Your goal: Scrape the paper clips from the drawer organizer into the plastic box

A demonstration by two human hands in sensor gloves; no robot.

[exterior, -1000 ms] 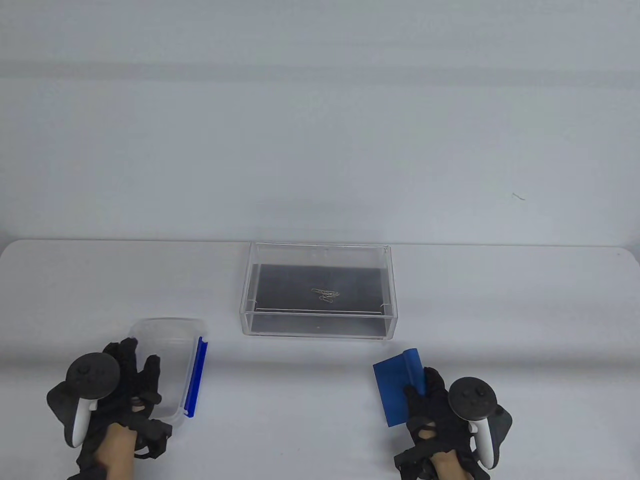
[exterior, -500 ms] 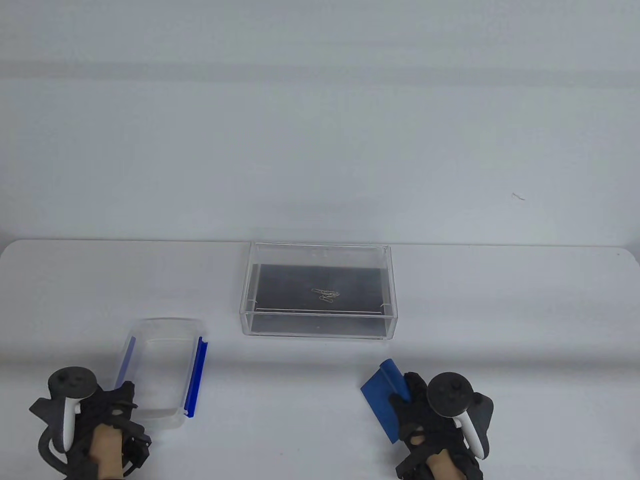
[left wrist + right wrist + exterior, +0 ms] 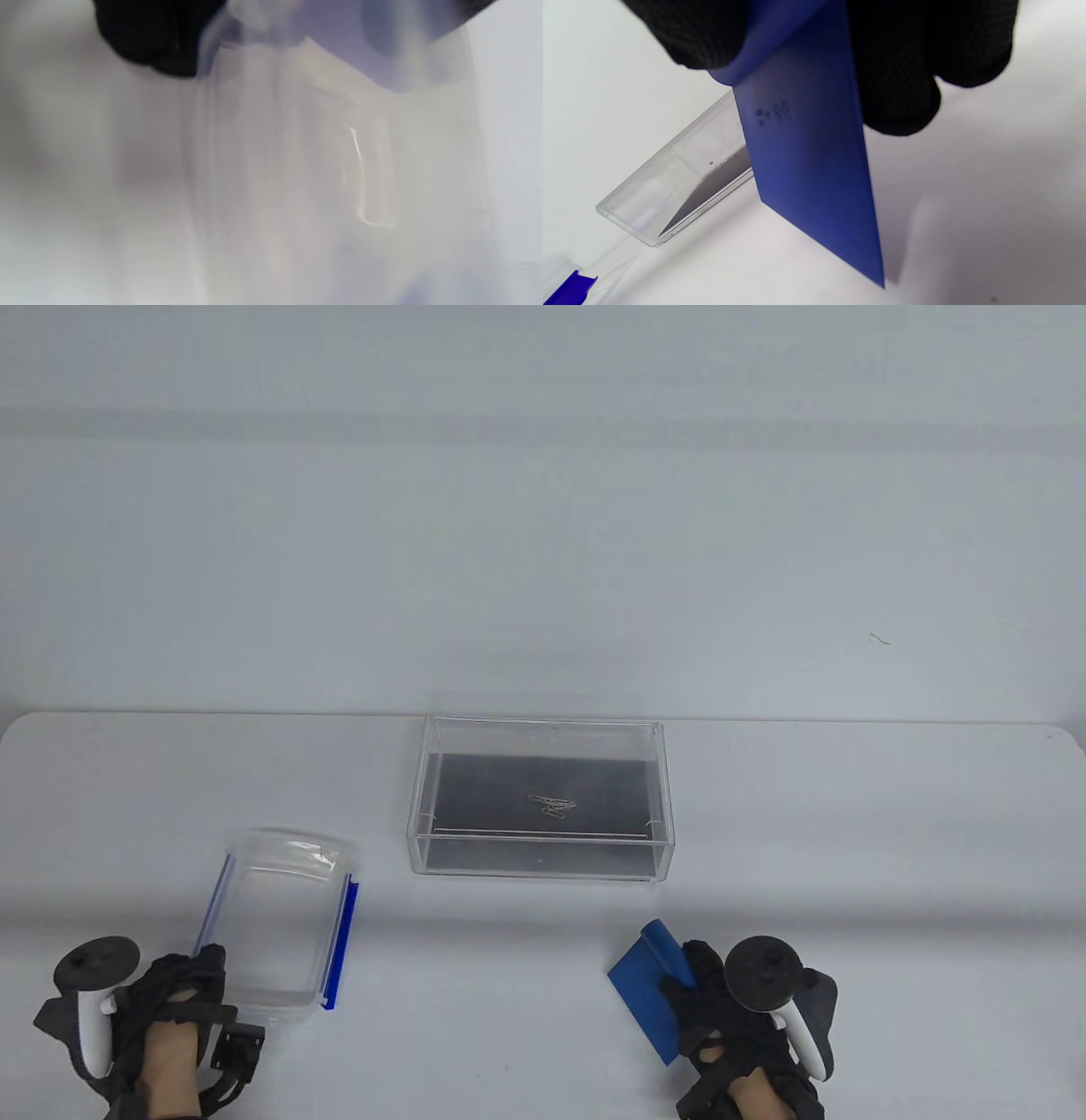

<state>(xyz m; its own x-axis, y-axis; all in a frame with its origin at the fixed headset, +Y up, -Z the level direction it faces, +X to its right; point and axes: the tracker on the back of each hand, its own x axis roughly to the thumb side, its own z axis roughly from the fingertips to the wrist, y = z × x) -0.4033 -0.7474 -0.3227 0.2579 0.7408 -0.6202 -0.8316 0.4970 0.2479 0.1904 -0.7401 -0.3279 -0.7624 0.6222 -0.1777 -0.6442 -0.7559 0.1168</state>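
The clear drawer organizer (image 3: 543, 861) with a dark floor stands mid-table and holds a few paper clips (image 3: 553, 806). The clear plastic box (image 3: 280, 916) with blue side clips is at the near left. My left hand (image 3: 199, 971) grips its near left corner. The left wrist view is blurred and shows the box wall (image 3: 339, 169) under a gloved finger (image 3: 144, 34). My right hand (image 3: 691, 971) holds a blue scraper (image 3: 645, 993) at the near right, blade toward the left. In the right wrist view the scraper (image 3: 810, 169) hangs between my fingers (image 3: 899, 84), with the organizer (image 3: 683, 186) behind it.
The white table (image 3: 848, 831) ends at a far edge just behind the organizer. A small scrap (image 3: 880, 639) lies on the grey surface beyond. One blue clip of the plastic box shows at the corner of the right wrist view (image 3: 568, 288).
My left hand drew back from over the plastic box to its near left corner and took hold; the box shifted slightly. My right hand moved a little left and nearer with the scraper.
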